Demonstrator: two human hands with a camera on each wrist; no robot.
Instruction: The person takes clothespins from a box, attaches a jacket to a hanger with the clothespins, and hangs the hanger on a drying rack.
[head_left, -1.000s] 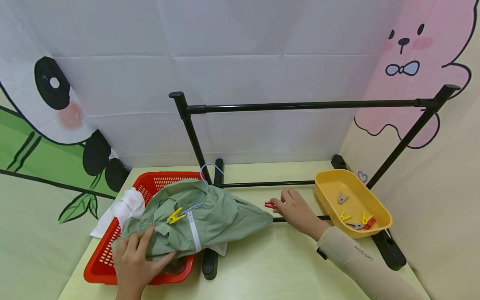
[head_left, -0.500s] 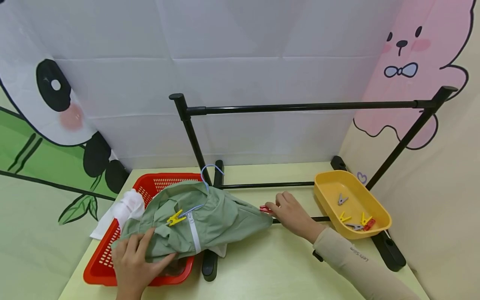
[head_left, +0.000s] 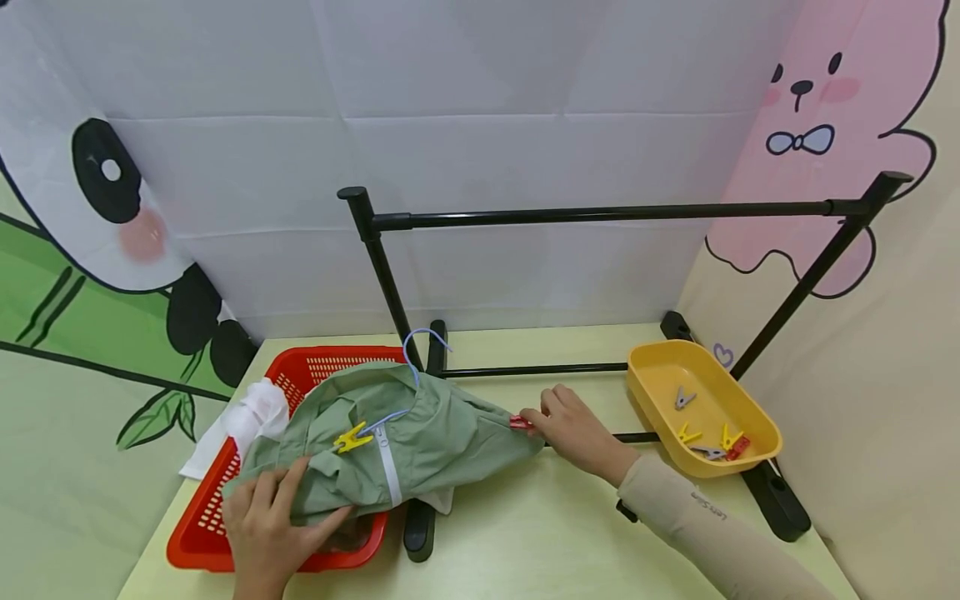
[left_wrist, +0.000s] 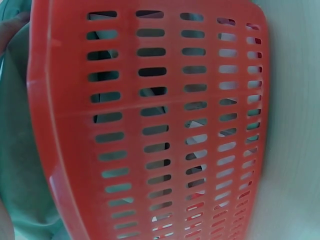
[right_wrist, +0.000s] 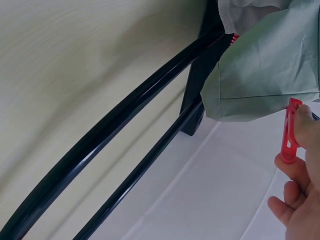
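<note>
Pinching one red clothespin, the right hand held it against the green garment at its 3 o'clock edge.
The garment lay at 7 o'clock in view, partly over one red basket; the left hand, fingers apart, rested on its 8 o'clock edge, probably steadying it. One yellow tray at 4 o'clock presumably kept spares handy: two grey pegs, two yellow pegs, one red peg. The garment bore one yellow clip, one hanger.

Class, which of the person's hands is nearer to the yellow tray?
The right. The right hand is just left of the yellow tray, pinching a red clip; the left hand is farther left, at the green garment.
</note>
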